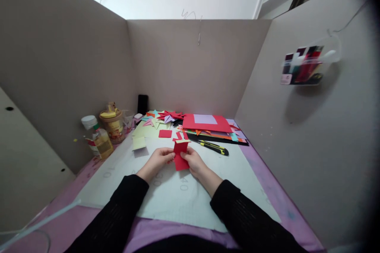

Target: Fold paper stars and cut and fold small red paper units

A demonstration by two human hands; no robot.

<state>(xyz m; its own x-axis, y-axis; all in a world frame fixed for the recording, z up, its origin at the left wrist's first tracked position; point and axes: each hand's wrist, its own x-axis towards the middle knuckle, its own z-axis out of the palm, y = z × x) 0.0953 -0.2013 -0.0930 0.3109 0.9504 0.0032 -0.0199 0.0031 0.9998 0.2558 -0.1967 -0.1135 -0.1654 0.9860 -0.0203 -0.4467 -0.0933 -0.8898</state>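
Observation:
A folded piece of red paper (181, 151) is held upright above the white mat (118, 184), a pale edge showing along its top. My left hand (162, 157) pinches its left side, and my right hand (193, 159) grips the right side with the thumb on its face. Just beyond them lie a red paper square (165, 133) and some narrow red strips (182, 136). To the left of my left hand stands a folded pale-yellow paper (139, 143). The yellow-and-black utility knife (214, 147) rests beyond my right hand.
Folded paper stars (170, 115) and stacked coloured sheets (208, 123) lie at the back. Along the left stand a bottle of yellowish liquid (102, 142), a tan cup (112, 124) and a black phone (143, 104). Grey partitions (192, 67) enclose three sides.

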